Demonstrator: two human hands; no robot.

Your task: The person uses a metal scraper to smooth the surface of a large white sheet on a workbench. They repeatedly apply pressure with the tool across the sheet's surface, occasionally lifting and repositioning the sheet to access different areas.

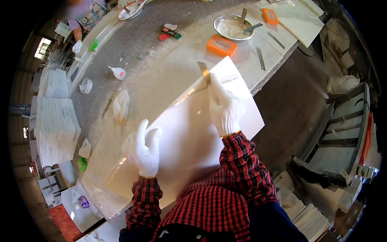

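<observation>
A glossy white slab [185,137] lies in front of me across the worktable. My right hand [226,109], in a white knitted glove, is over its far part. Its fingers are closed on a flat metal scraper blade [204,71], whose tip reaches past the slab's far left edge. My left hand [145,150], gloved too, is at the slab's left edge with thumb and fingers apart. It holds nothing; whether it touches the slab I cannot tell. A crumpled white glove [121,105] and a thin blade [107,109] lie beyond it.
A metal bowl [221,32] of white paste holds scrapers. Orange boxes [221,45] and loose blades [261,59] lie nearby. A white squeeze bottle [119,73] and tape roll [86,86] stand left. Slabs [58,131] are stacked beyond. Another person [86,18] works at far left.
</observation>
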